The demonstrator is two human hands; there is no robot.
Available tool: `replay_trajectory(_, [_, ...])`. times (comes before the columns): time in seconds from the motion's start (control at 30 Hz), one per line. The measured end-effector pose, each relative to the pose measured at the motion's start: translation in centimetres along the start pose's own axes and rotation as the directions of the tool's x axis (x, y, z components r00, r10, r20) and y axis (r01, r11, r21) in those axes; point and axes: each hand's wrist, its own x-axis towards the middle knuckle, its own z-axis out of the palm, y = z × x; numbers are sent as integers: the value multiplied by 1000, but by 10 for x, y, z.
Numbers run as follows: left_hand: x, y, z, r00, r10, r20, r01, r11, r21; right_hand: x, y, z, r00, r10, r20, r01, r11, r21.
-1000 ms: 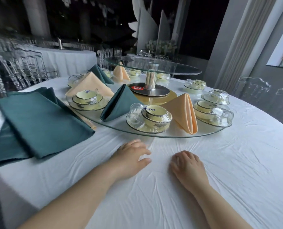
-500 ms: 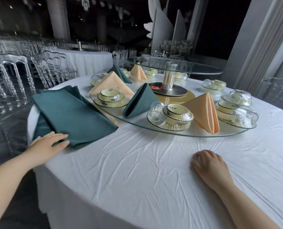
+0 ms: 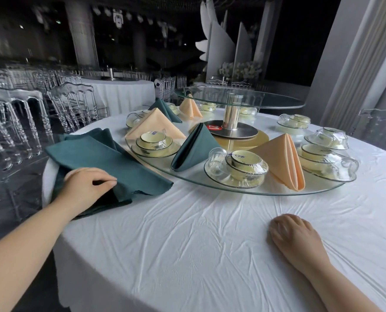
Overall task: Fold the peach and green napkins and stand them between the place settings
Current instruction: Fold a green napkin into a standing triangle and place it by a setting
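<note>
A stack of flat green napkins [image 3: 111,158] lies at the table's left edge. My left hand [image 3: 87,188] pinches the near edge of the top green napkin and lifts it slightly. My right hand [image 3: 293,235] rests on the white tablecloth [image 3: 187,244], its fingers loosely curled and holding nothing. On the glass turntable [image 3: 244,191] stand folded napkins between the wrapped place settings: a green napkin [image 3: 194,147], a peach napkin [image 3: 282,161], another peach napkin [image 3: 156,127], and more farther back.
Wrapped cup-and-bowl settings [image 3: 239,167] ring the glass turntable. A raised glass tier on a steel post [image 3: 231,113] stands at the centre. Clear chairs [image 3: 18,113] crowd the left side; another clear chair [image 3: 379,124] stands at the right. The table edge drops off just left of the napkin stack.
My left hand moved left from the cloth in front of me to the green stack and now pinches the top napkin's edge. My right hand stayed on the cloth.
</note>
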Motion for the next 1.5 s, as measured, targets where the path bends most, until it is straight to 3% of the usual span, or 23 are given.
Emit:
replay_trajectory(0.17, [5,48,3,998,17,-55,-31,962,-273,-1,2,1,1000,-4,-14,4,1000,9])
replay_trajectory(0.3, [-16,101,5,988,141,56,-99,881,-463,0,2,-2,998,9,-58,0,988,155])
replay_trajectory(0.37, [-33,127,9,974,219,62,-154,834,-530,-6,-6,-12,997,-16,-73,44,916,399])
replay_trajectory(0.43, [-46,148,14,964,254,74,-159,781,-604,-19,-24,-28,992,-124,14,90,789,607])
replay_trajectory(0.53, [-59,167,29,952,269,145,-99,720,-687,-35,-45,-35,963,-251,94,90,634,768])
replay_trajectory(0.63, [-67,171,51,939,253,232,-34,741,-671,-35,-53,-36,984,-178,3,116,655,747])
replay_trajectory(0.77, [-66,160,67,941,198,276,-29,855,-518,-31,-49,-30,989,-106,105,1,708,707])
replay_trajectory(0.93, [-69,144,60,903,240,355,-101,924,-367,-22,-44,-27,987,47,151,-148,618,772])
replay_trajectory(1.03, [-71,138,58,869,305,390,-211,940,-267,-16,-44,-27,994,66,82,-105,660,744])
replay_trajectory(1.13, [-73,133,61,893,283,350,-215,951,-220,-13,-41,-25,999,47,23,-49,683,729])
replay_trajectory(1.33, [-72,130,71,938,198,283,-98,938,-332,-12,-37,-36,998,53,-23,-13,596,803])
replay_trajectory(1.4, [-79,141,70,938,235,255,-117,906,-406,-9,-33,-46,996,61,-71,26,549,836])
replay_trajectory(1.5, [-98,160,66,837,422,349,-239,855,-460,-6,-14,-61,1000,-22,-23,30,436,899])
